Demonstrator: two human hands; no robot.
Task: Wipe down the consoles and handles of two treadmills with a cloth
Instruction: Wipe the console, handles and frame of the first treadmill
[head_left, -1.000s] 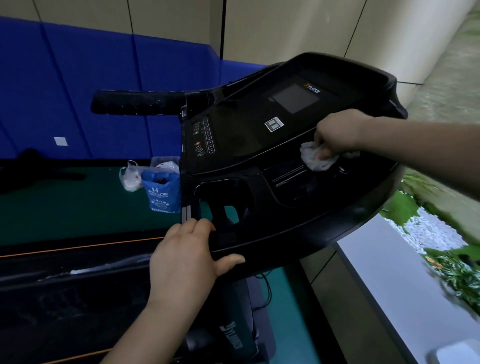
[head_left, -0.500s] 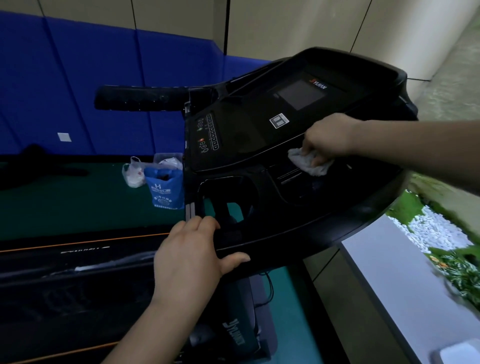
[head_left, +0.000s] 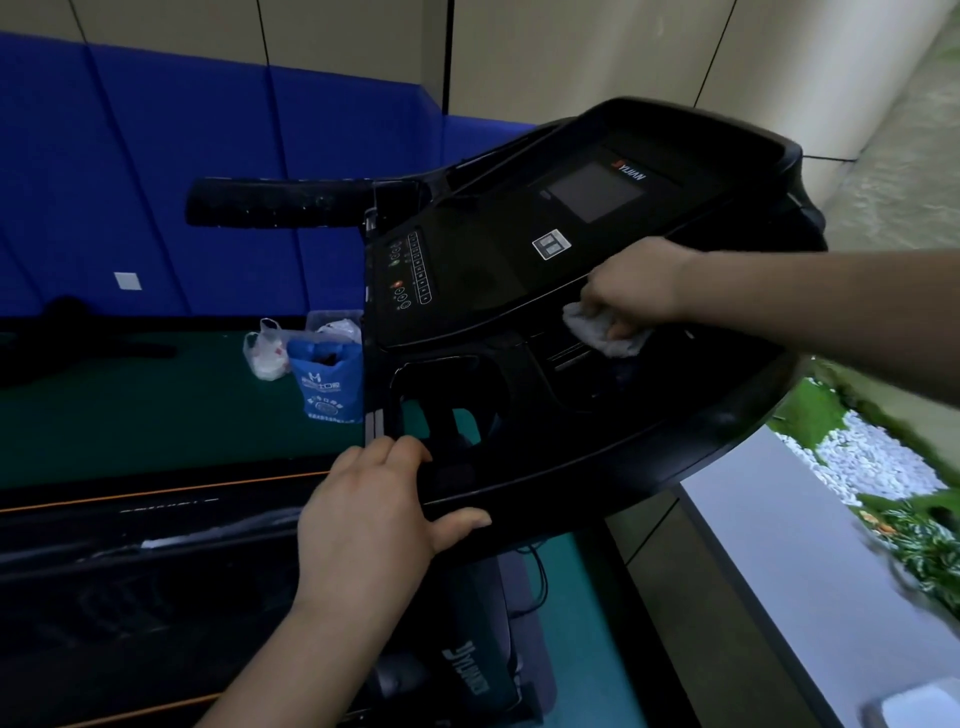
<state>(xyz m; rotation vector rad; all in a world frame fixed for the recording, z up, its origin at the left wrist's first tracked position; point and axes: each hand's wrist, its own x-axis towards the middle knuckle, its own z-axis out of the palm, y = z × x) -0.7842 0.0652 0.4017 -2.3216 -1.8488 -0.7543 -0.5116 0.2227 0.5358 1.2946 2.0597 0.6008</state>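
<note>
Console (head_left: 478, 280) black, glossy; right hand (head_left: 634, 286) grip bunches cloth (head_left: 597, 327) on it; left hand (head_left: 363, 519) clasps rim; blue wall pads (head_left: 208, 130) behind.

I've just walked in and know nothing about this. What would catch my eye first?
The big black treadmill console fills the middle, where the right hand presses a crumpled white cloth onto it below the screen. The left hand grips the console's near edge, and a blue bag stands farther back on the left.

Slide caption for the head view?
Right hand wipes treadmill console with white cloth; left hand grips its near edge.
</note>
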